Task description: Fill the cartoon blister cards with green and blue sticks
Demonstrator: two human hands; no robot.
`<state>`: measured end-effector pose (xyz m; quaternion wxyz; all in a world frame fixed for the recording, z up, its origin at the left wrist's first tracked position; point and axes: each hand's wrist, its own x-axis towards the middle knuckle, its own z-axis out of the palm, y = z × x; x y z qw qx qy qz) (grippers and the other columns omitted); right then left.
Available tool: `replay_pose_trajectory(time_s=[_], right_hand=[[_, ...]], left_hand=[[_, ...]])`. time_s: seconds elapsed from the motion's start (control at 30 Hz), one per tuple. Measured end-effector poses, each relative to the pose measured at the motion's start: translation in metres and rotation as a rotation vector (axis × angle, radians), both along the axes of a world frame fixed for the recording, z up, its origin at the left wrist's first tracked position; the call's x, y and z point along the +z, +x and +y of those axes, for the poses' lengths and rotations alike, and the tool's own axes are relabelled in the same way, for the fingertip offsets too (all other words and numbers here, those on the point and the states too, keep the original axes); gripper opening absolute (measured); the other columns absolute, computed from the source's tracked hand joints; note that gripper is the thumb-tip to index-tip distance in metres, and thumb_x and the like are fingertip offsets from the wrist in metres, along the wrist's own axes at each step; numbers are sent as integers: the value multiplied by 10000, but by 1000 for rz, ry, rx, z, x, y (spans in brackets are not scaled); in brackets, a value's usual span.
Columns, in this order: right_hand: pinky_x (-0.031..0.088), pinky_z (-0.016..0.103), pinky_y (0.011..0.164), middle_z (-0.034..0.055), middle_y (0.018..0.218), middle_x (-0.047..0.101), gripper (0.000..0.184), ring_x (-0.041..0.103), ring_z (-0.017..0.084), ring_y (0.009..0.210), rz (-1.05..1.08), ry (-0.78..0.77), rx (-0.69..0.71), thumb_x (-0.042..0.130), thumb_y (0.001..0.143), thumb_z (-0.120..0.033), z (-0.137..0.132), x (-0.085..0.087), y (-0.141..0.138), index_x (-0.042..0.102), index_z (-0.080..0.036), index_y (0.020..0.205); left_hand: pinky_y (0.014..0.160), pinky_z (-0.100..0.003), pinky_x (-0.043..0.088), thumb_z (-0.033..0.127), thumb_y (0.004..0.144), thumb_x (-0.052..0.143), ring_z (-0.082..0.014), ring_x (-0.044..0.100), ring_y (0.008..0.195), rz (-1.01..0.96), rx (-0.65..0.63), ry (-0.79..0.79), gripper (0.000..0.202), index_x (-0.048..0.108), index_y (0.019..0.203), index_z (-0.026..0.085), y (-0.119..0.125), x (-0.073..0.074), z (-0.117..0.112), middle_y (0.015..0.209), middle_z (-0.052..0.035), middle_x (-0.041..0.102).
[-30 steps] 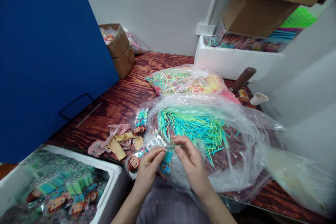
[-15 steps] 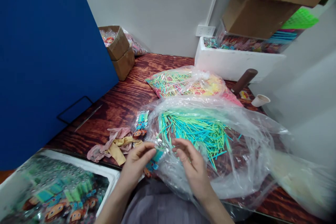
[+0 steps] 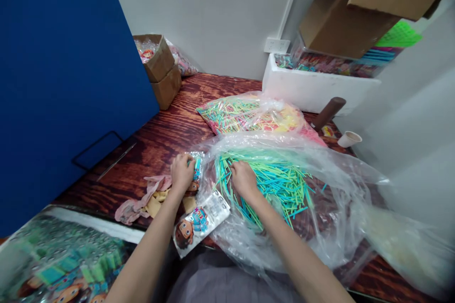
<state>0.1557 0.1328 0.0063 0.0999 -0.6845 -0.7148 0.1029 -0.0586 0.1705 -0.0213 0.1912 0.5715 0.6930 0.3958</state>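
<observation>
Hands half-curled, left hand [image 3: 182, 170] touches packet [image 3: 198, 164], right hand [image 3: 243, 178] touches sticks [image 3: 279, 183].

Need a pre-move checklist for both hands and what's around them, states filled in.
1. Left hand at the farther packet: ok, fingers over part of it.
2. Left grip closed on that packet: cannot tell, the fingers hide it.
3. Right hand at the green and blue sticks: ok, at the pile's left part.
4. Sticks held in the right grip: cannot tell, fingertips hidden.
5. Nearer printed packet free of both hands: ok.
6. Crumpled pink and yellow pieces clear of the left forearm in this view: not ok, the forearm overlaps them; contact cannot be told.
</observation>
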Motion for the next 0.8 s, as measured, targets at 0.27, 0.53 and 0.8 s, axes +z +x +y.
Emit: replay_pose_trajectory(time_s=[0.27,0.53,0.8], right_hand=[[500,328,785,200,1026,733,234,688,287,999,-119,-125,-37,563,863,-209,55,-8,-40,729,-99,986],[516,318,777,228,1033,724,281,696,271,1009,-166,-171,-4,474,877,-59,53,-3,-42,716,-60,1019],[484,310,806,198,1055,727,313,688,285,1017,-183,-178,-2,441,869,-47,30,22,26,699,-102,1038]], left_hand=[[967,-457,404,321,859,525,-313,530,1108,236,-20,9,320,611,1134,181,-7,-5,-6,1138,-138,615],[953,-440,424,323,902,490,-301,557,1088,361,-138,76,291,627,1119,186,-17,26,-48,1158,-119,630],[938,-425,428,323,925,508,-280,572,1084,306,-219,108,237,641,1084,208,-4,38,-92,1174,-93,629]])
